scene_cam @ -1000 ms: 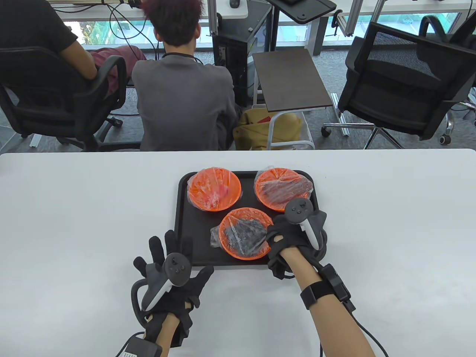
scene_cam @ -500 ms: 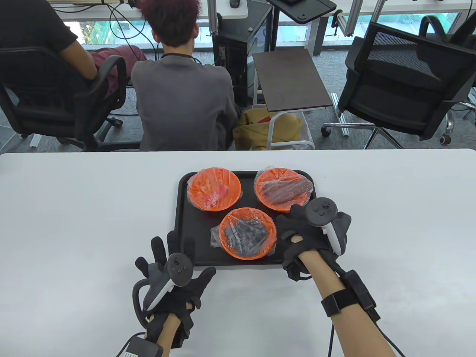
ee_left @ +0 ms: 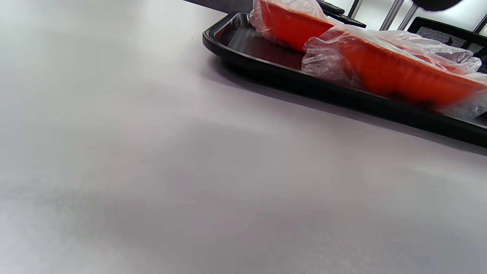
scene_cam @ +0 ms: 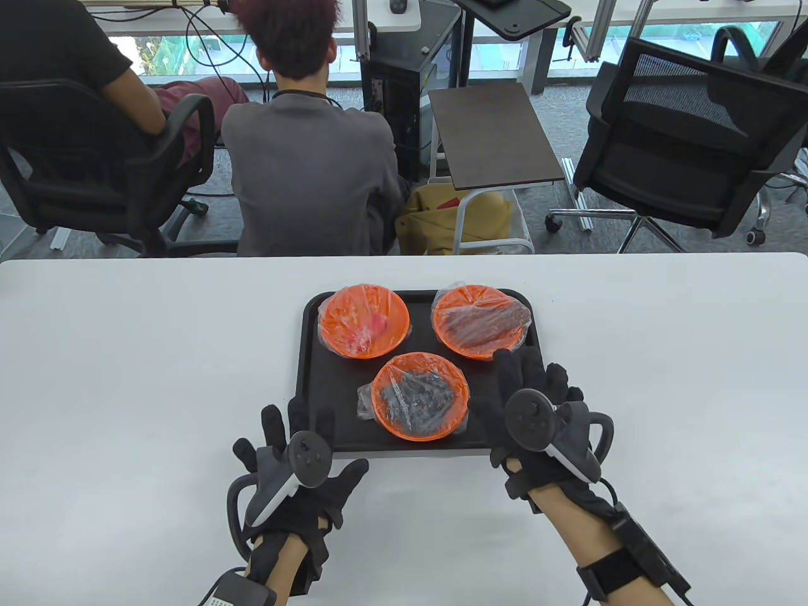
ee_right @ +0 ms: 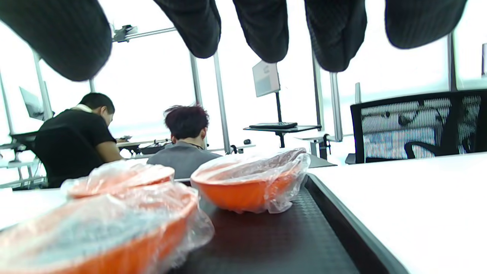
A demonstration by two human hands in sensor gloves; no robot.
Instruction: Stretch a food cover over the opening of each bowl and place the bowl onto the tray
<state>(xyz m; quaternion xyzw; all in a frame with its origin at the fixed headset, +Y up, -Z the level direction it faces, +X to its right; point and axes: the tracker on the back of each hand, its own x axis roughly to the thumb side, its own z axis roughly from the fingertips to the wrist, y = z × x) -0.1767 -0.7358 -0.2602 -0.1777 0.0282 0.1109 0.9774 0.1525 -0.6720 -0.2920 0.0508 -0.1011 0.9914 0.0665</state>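
Since all three covered bowls (scene_cam: 421, 396) are already seated on the black tray (scene_cam: 310, 385), nothing is gripped: the left hand (scene_cam: 297, 467) and right hand (scene_cam: 536, 420) are held spread. Light, stiff bowls under slippery film are judged best gripped below the rim.

The right hand (scene_cam: 536, 410) hides the tray's (scene_cam: 310, 379) near-right corner.

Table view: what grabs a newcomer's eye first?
Three orange bowls on a black tray mid-table, each under clear plastic cover: two at the back, rear left bowl and rear right bowl, and the front bowl nearest the person. Next, the black-gloved left hand and right hand, fingers spread, at the tray's near corners, holding nothing.
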